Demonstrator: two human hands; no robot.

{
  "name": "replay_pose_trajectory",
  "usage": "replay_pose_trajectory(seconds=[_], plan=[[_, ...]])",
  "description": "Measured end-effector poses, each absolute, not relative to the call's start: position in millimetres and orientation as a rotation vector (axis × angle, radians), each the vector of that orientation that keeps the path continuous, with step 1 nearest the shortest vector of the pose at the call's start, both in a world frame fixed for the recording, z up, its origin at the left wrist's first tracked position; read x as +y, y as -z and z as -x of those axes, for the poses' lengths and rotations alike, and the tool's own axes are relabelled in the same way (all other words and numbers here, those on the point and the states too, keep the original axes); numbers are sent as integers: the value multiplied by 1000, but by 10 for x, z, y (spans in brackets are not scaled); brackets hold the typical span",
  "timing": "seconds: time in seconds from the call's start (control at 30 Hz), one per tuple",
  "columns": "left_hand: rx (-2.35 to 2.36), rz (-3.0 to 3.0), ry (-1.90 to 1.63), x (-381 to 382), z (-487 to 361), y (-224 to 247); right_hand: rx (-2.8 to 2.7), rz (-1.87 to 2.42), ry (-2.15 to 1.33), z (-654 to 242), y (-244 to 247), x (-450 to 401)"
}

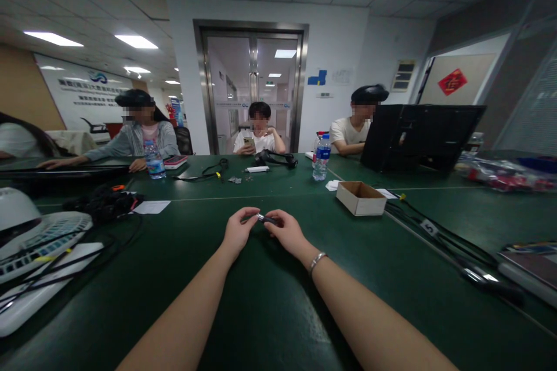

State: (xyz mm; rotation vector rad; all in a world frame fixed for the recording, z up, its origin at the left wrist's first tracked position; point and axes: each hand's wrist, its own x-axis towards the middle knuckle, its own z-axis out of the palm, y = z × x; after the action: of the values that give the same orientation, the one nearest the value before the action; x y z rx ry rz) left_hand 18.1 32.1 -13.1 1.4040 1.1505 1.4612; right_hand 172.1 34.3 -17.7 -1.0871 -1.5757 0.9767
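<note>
A small, slim stick (261,218), silver at its left end and dark toward the right, is held just above the green table (270,313). My left hand (237,233) pinches its silver end between thumb and fingers. Around the dark end, the fingers of my right hand (288,233) are closed, hiding part of it. Its exact kind is too small to make out. A metal bracelet (317,262) circles my right wrist.
Right of my hands stands an open cardboard box (362,206). Water bottles (322,157) and a black monitor (420,136) are farther back. Cables (439,232) run along the right. A white fan (43,237) lies at left. Several people sit across the table.
</note>
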Motion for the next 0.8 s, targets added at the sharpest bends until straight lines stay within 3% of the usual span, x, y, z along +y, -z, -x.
replay_pose_trajectory(seconds=[0.8], plan=[[1109, -1386, -1469, 279, -191, 81, -1587, 1052, -1008, -1725, 202, 366]])
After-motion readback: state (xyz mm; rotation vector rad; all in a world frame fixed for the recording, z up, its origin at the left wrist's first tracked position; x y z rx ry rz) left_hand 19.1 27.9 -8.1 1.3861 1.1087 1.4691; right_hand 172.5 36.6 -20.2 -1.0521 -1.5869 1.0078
